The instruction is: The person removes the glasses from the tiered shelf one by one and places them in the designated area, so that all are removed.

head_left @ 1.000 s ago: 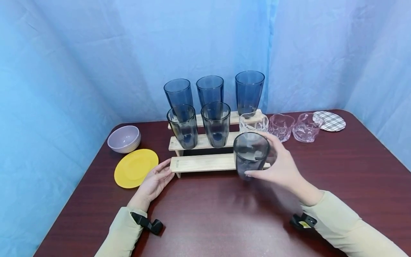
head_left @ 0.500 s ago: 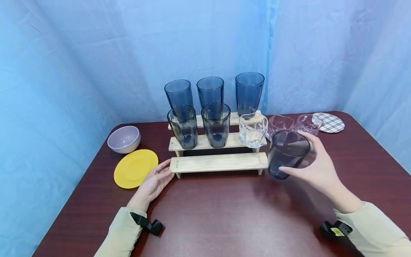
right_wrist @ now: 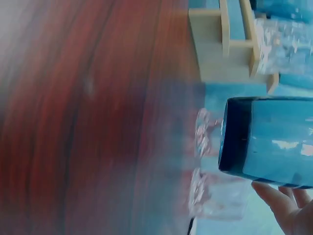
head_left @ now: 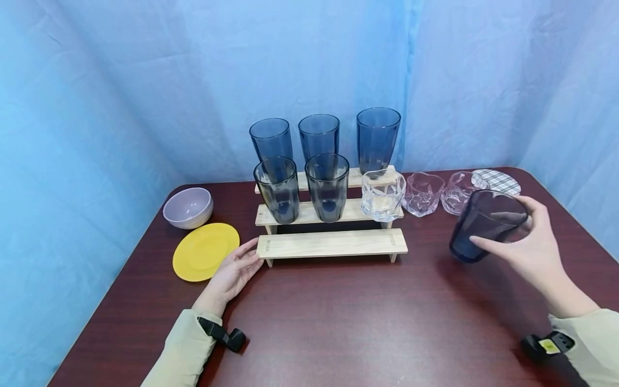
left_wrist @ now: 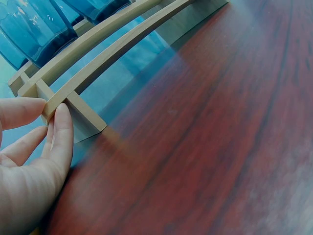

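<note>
My right hand [head_left: 532, 247] grips a dark blue-grey glass tumbler [head_left: 483, 228], tilted, off to the right of the rack. In the right wrist view the tumbler [right_wrist: 279, 139] shows its thick base above the table surface. My left hand [head_left: 233, 275] pinches the left end of the wooden tiered rack's lowest step [head_left: 331, 244]; in the left wrist view the thumb and fingers [left_wrist: 61, 132] hold the corner of that step. On the middle step stand two dark tumblers [head_left: 328, 188] and a clear wavy glass [head_left: 382, 196]. Three blue tumblers [head_left: 379, 137] stand on the top step.
Two clear pinkish wavy glasses [head_left: 422, 196] stand on the table right of the rack, with a checked round coaster [head_left: 498, 181] behind them. At the left are a lilac bowl [head_left: 188, 208] and a yellow plate [head_left: 205, 252]. Blue curtains surround the table.
My right hand has carried the dark tumbler rightward from in front of the lowest step's right end, and the tumbler has tilted. My left hand stays at the rack's left end.
</note>
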Demonstrator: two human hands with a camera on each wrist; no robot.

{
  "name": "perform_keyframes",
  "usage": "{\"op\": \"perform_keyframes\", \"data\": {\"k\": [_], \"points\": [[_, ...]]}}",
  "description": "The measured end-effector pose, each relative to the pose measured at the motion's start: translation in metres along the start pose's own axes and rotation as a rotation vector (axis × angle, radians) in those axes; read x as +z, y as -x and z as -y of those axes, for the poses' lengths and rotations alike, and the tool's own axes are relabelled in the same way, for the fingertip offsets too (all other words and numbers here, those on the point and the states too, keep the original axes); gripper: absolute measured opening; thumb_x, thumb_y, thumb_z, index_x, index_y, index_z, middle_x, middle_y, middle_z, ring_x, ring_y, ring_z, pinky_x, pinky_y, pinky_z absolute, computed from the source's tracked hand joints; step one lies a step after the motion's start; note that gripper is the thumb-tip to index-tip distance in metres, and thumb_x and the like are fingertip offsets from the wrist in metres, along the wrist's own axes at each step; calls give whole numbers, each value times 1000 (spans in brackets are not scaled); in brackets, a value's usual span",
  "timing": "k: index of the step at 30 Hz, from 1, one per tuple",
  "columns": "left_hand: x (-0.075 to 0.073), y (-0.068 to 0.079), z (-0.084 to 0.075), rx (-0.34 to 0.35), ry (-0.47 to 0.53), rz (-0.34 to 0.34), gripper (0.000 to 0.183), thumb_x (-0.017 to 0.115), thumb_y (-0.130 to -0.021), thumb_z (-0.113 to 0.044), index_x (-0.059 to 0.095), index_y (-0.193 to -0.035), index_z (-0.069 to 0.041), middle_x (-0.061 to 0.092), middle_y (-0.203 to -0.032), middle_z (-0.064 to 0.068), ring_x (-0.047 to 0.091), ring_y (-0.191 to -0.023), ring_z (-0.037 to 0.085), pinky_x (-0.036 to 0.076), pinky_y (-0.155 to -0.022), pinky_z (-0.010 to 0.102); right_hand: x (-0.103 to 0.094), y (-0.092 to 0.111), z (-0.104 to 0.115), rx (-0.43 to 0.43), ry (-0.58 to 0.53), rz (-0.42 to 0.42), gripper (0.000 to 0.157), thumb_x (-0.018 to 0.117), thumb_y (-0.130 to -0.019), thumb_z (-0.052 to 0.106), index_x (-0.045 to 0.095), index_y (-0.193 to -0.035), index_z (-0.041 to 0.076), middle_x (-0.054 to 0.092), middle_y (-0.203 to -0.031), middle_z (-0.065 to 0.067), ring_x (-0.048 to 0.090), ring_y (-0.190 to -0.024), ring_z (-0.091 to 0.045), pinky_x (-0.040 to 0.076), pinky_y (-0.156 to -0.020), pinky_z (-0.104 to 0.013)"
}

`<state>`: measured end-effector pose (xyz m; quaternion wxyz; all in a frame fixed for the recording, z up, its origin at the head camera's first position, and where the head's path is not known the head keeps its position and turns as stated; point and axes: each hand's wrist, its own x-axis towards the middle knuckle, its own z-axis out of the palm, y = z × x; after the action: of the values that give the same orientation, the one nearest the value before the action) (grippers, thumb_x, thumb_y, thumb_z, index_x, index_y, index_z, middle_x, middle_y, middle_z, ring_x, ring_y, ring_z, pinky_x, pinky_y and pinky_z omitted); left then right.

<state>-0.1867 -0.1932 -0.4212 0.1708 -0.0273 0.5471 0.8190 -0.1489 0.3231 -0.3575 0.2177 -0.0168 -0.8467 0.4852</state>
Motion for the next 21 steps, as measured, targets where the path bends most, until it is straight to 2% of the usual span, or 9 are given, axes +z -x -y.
{"op": "perform_keyframes", "data": {"k": [6,14,17,21], "points": [[0,0,0,-2,-1,1,60,37,-97,6,11,-151,-1,53,-110,-1,60,-96,3,49,-87,16,-19,-12,-15,129,-21,-54,90,78,-73,2,21,-137,29,44,-105,20,50,-84,13,41,-68,0],[0,0,-1,-5,5,-6,60,37,-97,7,11,-151,-1,53,-109,-1,60,-94,3,49,-85,15,-36,-27,-37,237,131,-121,99,81,-73,20,12,-143,31,38,-99,29,42,-86,18,34,-68,3],[1,0,-1,-3,2,-10,60,36,-97,7,11,-151,0,53,-109,-1,60,-94,3,49,-85,15,-39,-32,-45,276,157,-159,99,81,-73,23,12,-144,32,36,-111,28,41,-96,14,34,-74,4],[2,0,0,1,1,-10,60,36,-97,8,12,-151,0,54,-107,-1,60,-93,3,49,-85,15,-41,-39,-55,320,155,-196,97,79,-76,24,11,-144,35,35,-125,24,39,-106,10,34,-92,-3]]}}
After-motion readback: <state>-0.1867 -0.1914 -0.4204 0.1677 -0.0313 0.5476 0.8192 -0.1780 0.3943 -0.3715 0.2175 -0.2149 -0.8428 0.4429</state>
